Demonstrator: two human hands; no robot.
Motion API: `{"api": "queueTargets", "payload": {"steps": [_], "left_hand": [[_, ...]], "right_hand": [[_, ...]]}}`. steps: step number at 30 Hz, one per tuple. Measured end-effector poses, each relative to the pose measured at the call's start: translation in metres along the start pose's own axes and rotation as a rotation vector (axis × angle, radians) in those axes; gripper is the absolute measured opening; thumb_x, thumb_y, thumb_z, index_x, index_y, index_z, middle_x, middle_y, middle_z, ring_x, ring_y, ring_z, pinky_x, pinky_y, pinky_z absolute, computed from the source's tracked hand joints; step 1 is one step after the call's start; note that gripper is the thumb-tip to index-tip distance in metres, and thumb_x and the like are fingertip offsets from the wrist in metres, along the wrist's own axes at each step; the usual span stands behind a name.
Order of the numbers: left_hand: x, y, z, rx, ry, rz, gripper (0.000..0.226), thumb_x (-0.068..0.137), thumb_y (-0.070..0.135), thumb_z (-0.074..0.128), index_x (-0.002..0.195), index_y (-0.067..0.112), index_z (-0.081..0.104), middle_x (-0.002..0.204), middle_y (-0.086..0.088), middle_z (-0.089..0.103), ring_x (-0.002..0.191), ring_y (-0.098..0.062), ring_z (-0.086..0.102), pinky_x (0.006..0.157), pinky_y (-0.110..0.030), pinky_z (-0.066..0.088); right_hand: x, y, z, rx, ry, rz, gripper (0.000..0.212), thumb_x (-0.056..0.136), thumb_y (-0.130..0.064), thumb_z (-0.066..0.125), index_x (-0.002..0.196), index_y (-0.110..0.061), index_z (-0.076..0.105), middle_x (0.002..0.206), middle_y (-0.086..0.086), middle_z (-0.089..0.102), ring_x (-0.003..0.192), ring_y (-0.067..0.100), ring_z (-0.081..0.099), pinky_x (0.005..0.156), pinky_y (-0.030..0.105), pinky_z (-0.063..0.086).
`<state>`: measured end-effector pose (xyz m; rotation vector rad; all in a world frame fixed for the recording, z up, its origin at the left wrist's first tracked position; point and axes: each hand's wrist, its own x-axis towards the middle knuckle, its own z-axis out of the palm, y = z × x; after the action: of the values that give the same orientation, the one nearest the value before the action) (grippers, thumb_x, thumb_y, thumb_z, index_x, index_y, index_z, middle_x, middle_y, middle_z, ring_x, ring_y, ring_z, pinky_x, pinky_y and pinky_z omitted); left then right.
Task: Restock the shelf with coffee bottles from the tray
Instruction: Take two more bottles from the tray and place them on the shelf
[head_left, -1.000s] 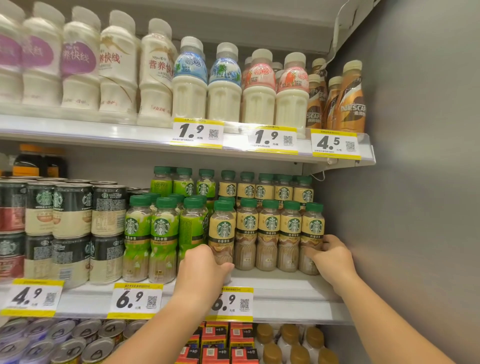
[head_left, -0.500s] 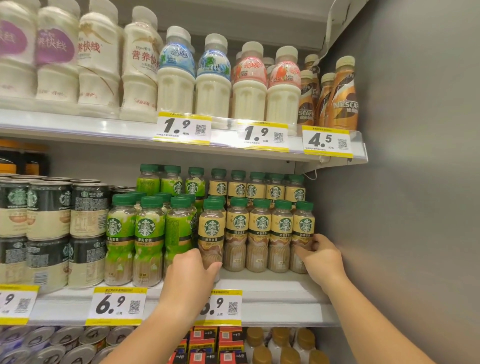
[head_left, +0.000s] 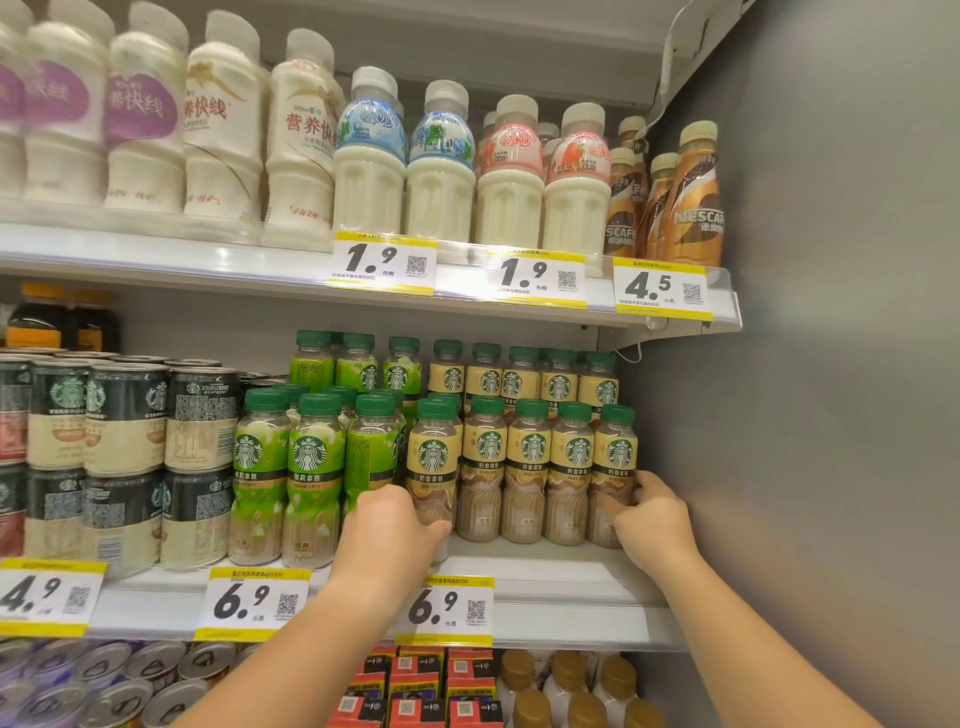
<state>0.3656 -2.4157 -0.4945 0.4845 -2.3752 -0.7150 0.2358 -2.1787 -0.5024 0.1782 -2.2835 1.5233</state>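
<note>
Yellow-labelled Starbucks latte bottles (head_left: 530, 470), green-capped and filled with pale brown coffee, stand in a front row on the middle shelf (head_left: 545, 582). The left hand (head_left: 392, 530) has its fingers wrapped around the leftmost bottle (head_left: 434, 467); the right hand (head_left: 652, 525) grips the rightmost bottle (head_left: 615, 467) beside the grey side wall (head_left: 831, 415). Green-labelled bottles (head_left: 311, 478) stand just left, with stacked Starbucks cans (head_left: 124, 457) beyond. White milk-drink bottles (head_left: 436, 171) line the upper shelf (head_left: 208, 260).
</note>
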Motion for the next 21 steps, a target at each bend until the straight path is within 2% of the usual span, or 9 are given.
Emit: {"api": "queueTargets", "payload": {"steps": [5,8,12,15,17,19,21], "left_hand": [[-0.005,0.0,-0.008,0.038,-0.018,0.054,0.049,0.085,0.045,0.071,0.061,0.009,0.049,0.058,-0.002,0.053,0.05,-0.014,0.046,0.042,-0.026,0.031],[-0.011,-0.001,-0.018,0.083,-0.02,0.11,0.048,0.087,0.048,0.067,0.064,0.011,0.048,0.061,-0.001,0.051,0.053,-0.016,0.046,0.047,-0.03,0.035],[-0.02,-0.012,-0.032,0.344,-0.003,0.281,0.046,0.091,0.059,0.051,0.079,0.015,0.046,0.068,0.003,0.047,0.067,-0.024,0.053,0.055,-0.031,0.041],[-0.027,-0.026,-0.037,0.511,0.037,0.431,0.053,0.09,0.067,0.039,0.1,0.016,0.052,0.088,0.001,0.054,0.087,-0.023,0.06,0.066,-0.032,0.048],[-0.03,-0.038,-0.039,0.576,0.045,0.516,0.069,0.086,0.072,0.032,0.12,0.015,0.053,0.111,-0.005,0.06,0.106,-0.027,0.059,0.087,-0.04,0.05],[-0.033,-0.049,-0.04,0.586,0.023,0.555,0.085,0.083,0.075,0.027,0.14,0.014,0.046,0.135,-0.013,0.055,0.128,-0.036,0.049,0.106,-0.053,0.039],[-0.036,-0.058,-0.044,0.58,0.008,0.582,0.093,0.082,0.077,0.024,0.149,0.016,0.037,0.149,-0.018,0.044,0.14,-0.04,0.036,0.112,-0.06,0.03]], "right_hand": [[-0.01,-0.014,-0.001,-0.235,-0.016,-0.018,0.047,0.087,-0.037,0.067,0.125,-0.018,0.048,0.116,0.007,0.065,0.101,0.029,0.06,0.082,0.037,0.049],[-0.022,-0.022,-0.002,-0.427,0.022,-0.059,0.049,0.084,-0.048,0.062,0.122,-0.02,0.045,0.116,0.006,0.064,0.101,0.03,0.062,0.081,0.041,0.054],[-0.048,-0.032,-0.003,-0.66,0.051,-0.117,0.065,0.082,-0.062,0.055,0.127,-0.016,0.046,0.121,0.01,0.061,0.109,0.033,0.06,0.087,0.046,0.054],[-0.072,-0.035,0.002,-0.849,0.065,-0.202,0.079,0.086,-0.067,0.04,0.141,-0.01,0.039,0.144,0.014,0.049,0.132,0.034,0.046,0.107,0.048,0.042],[-0.091,-0.038,0.007,-0.912,0.042,-0.242,0.084,0.089,-0.068,0.033,0.151,-0.011,0.028,0.158,0.014,0.033,0.146,0.035,0.027,0.118,0.05,0.027],[-0.11,-0.042,0.011,-0.943,-0.004,-0.253,0.085,0.091,-0.068,0.028,0.156,-0.015,0.015,0.165,0.012,0.017,0.152,0.033,0.013,0.122,0.05,0.014],[-0.13,-0.047,0.014,-0.969,-0.014,-0.271,0.085,0.091,-0.068,0.024,0.158,-0.018,0.009,0.167,0.011,0.008,0.153,0.032,0.005,0.124,0.05,0.009]]}}
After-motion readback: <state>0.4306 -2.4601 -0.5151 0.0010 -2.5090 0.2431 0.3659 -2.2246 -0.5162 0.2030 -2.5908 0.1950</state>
